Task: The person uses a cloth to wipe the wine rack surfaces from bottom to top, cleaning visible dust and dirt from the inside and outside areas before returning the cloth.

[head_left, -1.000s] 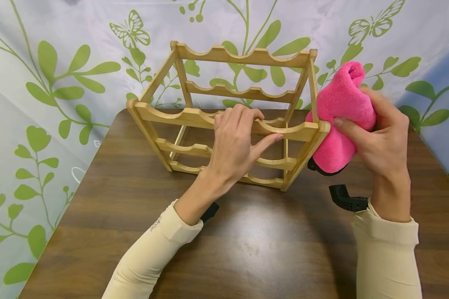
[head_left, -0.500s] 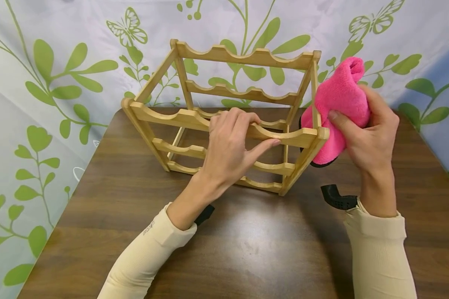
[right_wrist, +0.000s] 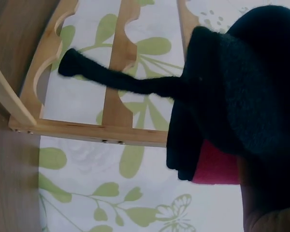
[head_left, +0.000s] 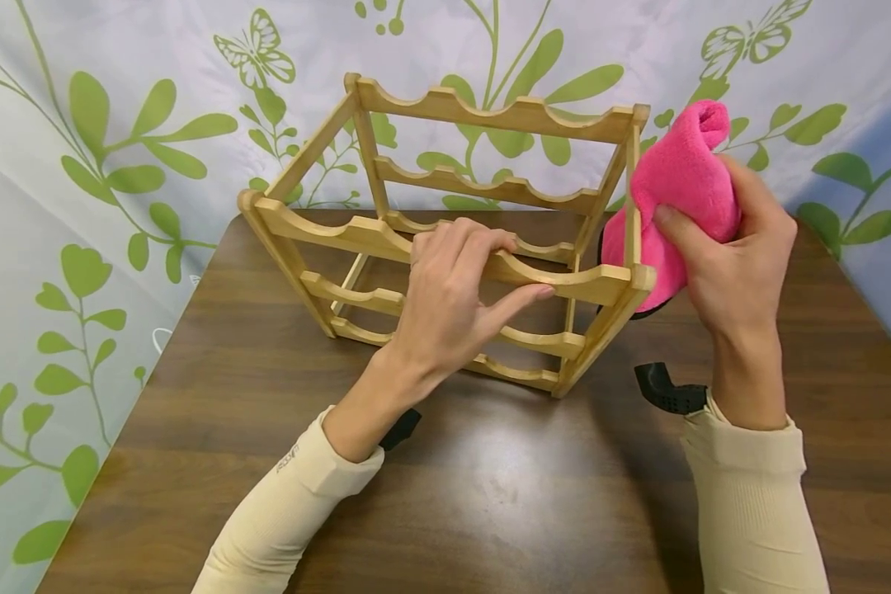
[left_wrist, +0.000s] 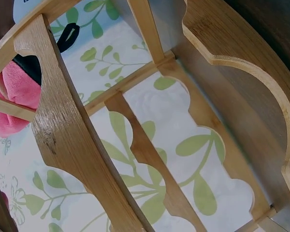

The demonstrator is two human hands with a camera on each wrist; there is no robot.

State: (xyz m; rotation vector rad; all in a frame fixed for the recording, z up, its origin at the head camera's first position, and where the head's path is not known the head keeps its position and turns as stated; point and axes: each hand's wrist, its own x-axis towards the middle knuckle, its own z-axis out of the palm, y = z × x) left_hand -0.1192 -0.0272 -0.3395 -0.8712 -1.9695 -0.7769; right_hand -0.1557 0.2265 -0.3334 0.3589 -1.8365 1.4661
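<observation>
A light wooden rack (head_left: 327, 229) with scalloped rails stands on the table. My left hand (head_left: 445, 289) grips its top front rail, with fingers over the top edge and the thumb along the near face. At the rack's right end, my right hand (head_left: 746, 256) holds a folded pink cloth (head_left: 686, 177) with dark edging against the upper side bar (head_left: 634, 206). In the left wrist view, the pink cloth (left_wrist: 19, 87) shows behind that bar. The right wrist view catches the cloth's dark underside (right_wrist: 251, 87) and a hanging dark loop. My right fingertips are mostly hidden by the cloth.
The brown wood-grain table (head_left: 490, 511) extends around the rack and in front of it. Behind hangs a white curtain (head_left: 156, 49) with green leaves and butterflies. A black wrist mount (head_left: 668, 392) sticks out at the right cuff.
The right hand has shifted left and slightly away from me, moving the cloth along the side bar. The rack's near right corner sits a little closer to me, and the left hand has shifted slightly left.
</observation>
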